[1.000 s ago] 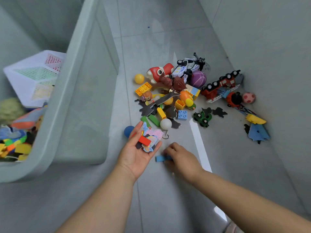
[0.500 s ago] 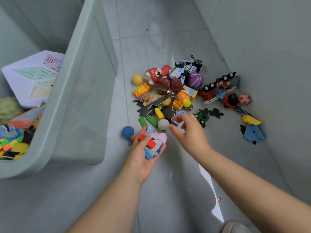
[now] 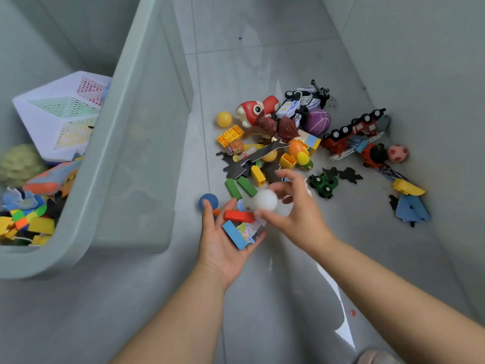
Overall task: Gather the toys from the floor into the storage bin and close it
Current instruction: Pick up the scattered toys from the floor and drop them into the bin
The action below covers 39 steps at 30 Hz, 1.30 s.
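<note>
A pale green storage bin (image 3: 126, 158) stands at the left, open, with toys inside. My left hand (image 3: 223, 243) lies palm up beside it and cradles a red block (image 3: 238, 216), a blue block (image 3: 234, 233) and pastel pieces. My right hand (image 3: 299, 211) holds a white ball (image 3: 265, 200) in its fingertips just above the left palm. Beyond the hands a heap of toys lies on the grey floor: two green blocks (image 3: 240, 187), a yellow brick (image 3: 230, 135), a red fish toy (image 3: 252, 110), a purple ball (image 3: 317, 122) and a red fire truck (image 3: 351, 134).
A blue ball (image 3: 208, 200) rests on the floor next to my left fingers. A grey wall (image 3: 420, 74) closes the right side, with a pink ball (image 3: 397, 153), a green car (image 3: 324, 183) and blue foam pieces (image 3: 410, 208) near it. Bare floor lies toward me.
My right hand picked a blue block off the floor and put it into my left palm, then reached to the pile and lifted the white ball back over the left hand.
</note>
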Each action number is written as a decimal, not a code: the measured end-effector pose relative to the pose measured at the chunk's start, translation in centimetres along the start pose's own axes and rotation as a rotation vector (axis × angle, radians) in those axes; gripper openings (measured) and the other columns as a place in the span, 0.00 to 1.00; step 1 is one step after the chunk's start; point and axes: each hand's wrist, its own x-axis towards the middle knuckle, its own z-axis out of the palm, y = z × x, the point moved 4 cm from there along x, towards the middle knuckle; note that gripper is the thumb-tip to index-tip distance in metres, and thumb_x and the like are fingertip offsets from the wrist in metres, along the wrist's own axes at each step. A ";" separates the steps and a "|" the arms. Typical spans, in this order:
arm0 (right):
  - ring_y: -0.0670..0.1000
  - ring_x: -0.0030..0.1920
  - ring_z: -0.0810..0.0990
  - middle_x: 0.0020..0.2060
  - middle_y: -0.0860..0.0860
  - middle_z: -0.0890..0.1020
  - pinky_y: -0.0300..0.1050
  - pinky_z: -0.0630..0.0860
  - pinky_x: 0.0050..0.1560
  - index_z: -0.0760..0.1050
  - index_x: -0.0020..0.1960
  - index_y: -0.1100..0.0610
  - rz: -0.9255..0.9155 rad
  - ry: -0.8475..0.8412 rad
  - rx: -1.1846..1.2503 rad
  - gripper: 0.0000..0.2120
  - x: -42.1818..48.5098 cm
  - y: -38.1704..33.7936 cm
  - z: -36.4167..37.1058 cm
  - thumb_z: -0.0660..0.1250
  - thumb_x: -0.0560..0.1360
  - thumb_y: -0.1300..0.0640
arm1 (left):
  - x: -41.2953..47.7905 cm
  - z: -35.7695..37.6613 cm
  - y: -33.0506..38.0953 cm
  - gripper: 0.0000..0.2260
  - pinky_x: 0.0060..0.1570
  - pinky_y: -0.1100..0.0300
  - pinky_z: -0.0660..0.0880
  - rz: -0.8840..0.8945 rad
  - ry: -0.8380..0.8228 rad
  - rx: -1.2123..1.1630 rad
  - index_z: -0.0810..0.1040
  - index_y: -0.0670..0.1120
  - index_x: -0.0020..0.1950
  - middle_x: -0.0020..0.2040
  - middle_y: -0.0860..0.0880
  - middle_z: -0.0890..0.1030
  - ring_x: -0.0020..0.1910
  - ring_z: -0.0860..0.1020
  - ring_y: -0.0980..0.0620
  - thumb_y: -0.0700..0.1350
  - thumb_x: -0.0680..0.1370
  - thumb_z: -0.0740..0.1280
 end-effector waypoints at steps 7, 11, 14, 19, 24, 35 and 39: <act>0.47 0.53 0.73 0.50 0.43 0.75 0.33 0.69 0.53 0.69 0.59 0.48 -0.058 -0.044 -0.018 0.20 0.7 -0.8 -0.2 0.69 0.70 0.45 | 0.9 1.1 -0.2 0.20 0.50 0.48 0.79 -0.009 -0.062 -0.043 0.76 0.50 0.62 0.55 0.44 0.81 0.51 0.81 0.44 0.59 0.79 0.54; 0.54 0.60 0.70 0.61 0.54 0.70 0.45 0.69 0.59 0.67 0.66 0.54 -0.044 -0.048 -0.480 0.22 5.2 1.0 1.1 0.68 0.73 0.56 | 0.9 -0.1 0.4 0.16 0.45 0.47 0.79 0.027 -0.045 -0.060 0.79 0.48 0.56 0.48 0.44 0.84 0.43 0.84 0.45 0.55 0.79 0.57; 0.59 0.63 0.67 0.67 0.58 0.63 0.52 0.72 0.58 0.63 0.69 0.51 -0.062 -0.266 -0.738 0.27 6.8 2.5 4.5 0.69 0.72 0.53 | 0.7 -1.0 0.9 0.14 0.46 0.48 0.79 0.052 -0.017 -0.051 0.80 0.49 0.51 0.43 0.45 0.85 0.41 0.84 0.46 0.54 0.79 0.58; 0.59 0.56 0.71 0.59 0.57 0.69 0.52 0.75 0.50 0.71 0.59 0.57 -0.075 -0.113 -0.719 0.16 6.9 4.1 4.6 0.66 0.73 0.57 | 0.4 -1.3 1.6 0.12 0.51 0.49 0.78 0.065 -0.002 -0.058 0.80 0.49 0.52 0.48 0.45 0.82 0.44 0.82 0.46 0.53 0.79 0.60; 0.50 0.42 0.72 0.46 0.51 0.73 0.40 0.66 0.41 0.71 0.43 0.52 -0.023 0.109 -0.370 0.08 4.3 3.1 1.6 0.70 0.70 0.61 | 0.2 -0.9 1.7 0.13 0.48 0.50 0.79 0.079 -0.011 -0.067 0.77 0.49 0.58 0.55 0.43 0.79 0.48 0.81 0.45 0.52 0.79 0.60; 0.49 0.56 0.76 0.54 0.46 0.77 0.36 0.72 0.54 0.71 0.60 0.47 -0.154 0.189 0.145 0.21 -0.2 -8.5 -1.2 0.67 0.69 0.60 | -4.4 8.6 4.0 0.27 0.50 0.53 0.76 0.346 -0.052 0.072 0.78 0.55 0.56 0.57 0.47 0.82 0.54 0.80 0.47 0.64 0.61 0.66; 0.49 0.55 0.79 0.55 0.49 0.79 0.42 0.76 0.53 0.72 0.60 0.48 -0.250 0.145 0.387 0.21 -0.4 -14.9 -1.7 0.62 0.71 0.67 | -8.6 11.0 7.1 0.24 0.41 0.58 0.77 0.519 -0.045 0.035 0.79 0.54 0.55 0.55 0.47 0.82 0.50 0.81 0.50 0.63 0.63 0.71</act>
